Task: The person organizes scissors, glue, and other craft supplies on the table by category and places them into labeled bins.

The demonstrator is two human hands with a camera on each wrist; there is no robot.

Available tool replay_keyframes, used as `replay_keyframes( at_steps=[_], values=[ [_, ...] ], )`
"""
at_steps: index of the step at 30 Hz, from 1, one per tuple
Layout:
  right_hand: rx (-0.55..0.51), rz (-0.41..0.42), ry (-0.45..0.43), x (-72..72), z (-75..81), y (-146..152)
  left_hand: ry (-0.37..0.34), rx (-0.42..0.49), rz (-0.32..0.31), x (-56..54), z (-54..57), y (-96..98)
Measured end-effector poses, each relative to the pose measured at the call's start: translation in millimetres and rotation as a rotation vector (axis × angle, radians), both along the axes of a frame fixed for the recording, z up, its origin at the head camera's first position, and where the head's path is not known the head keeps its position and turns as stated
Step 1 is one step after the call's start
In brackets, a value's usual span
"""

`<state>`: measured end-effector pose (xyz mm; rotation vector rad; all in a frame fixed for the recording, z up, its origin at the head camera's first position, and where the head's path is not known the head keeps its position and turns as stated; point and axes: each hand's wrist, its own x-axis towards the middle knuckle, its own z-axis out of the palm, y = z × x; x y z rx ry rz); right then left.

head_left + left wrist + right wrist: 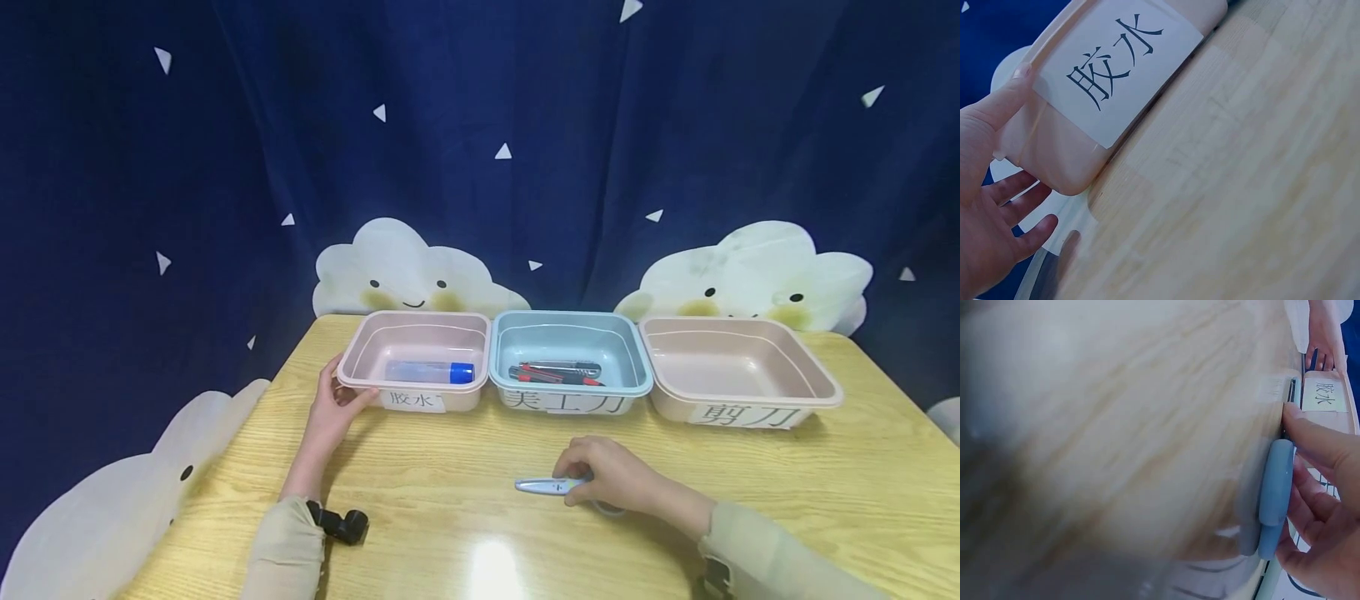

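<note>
My right hand [611, 473] pinches light-blue scissors [543, 486] low over the wooden table, in front of the middle bin. In the right wrist view the scissors' blue handle [1277, 481] lies along the fingers. My left hand [333, 415] holds the front left corner of the left pink bin [415, 317]. The left wrist view shows the thumb [1013, 94] on the bin's front beside its paper label [1116, 69], and the other fingers at the side. A clear glue tube with a blue cap [461, 372] lies inside that bin.
A blue bin [570, 317] in the middle holds several utility knives [558, 375]. On the right stands another pink bin [738, 358], with a label on its front. The three bins stand in a row on the table [420, 475], before a dark blue curtain [450, 67].
</note>
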<state>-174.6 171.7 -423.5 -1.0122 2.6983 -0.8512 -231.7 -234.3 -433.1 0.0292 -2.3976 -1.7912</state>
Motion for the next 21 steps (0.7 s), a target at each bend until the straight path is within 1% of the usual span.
replay_keyframes(
  at_steps=[3,6,9,13,16,21],
  values=[
    [0.018,-0.006,-0.004,0.8,1.4,-0.4,-0.004,0.002,0.003,-0.2,-0.4,0.1],
    [0.047,-0.011,0.011,1.7,2.8,-0.2,-0.007,0.004,0.004,-0.4,-1.5,-0.1],
    [0.081,-0.019,0.054,1.7,4.5,1.7,-0.007,0.002,0.003,-0.4,-2.2,-0.6],
    [0.116,-0.026,0.132,0.6,8.6,7.4,-0.003,-0.009,0.009,-0.7,-2.2,-0.7],
    [0.119,-0.024,0.165,0.1,12.7,13.1,-0.004,-0.017,0.017,-1.0,-2.0,-0.4],
    [0.092,-0.019,0.198,0.8,20.2,22.4,-0.010,-0.015,0.017,-0.6,-1.0,-0.6]
  ],
)
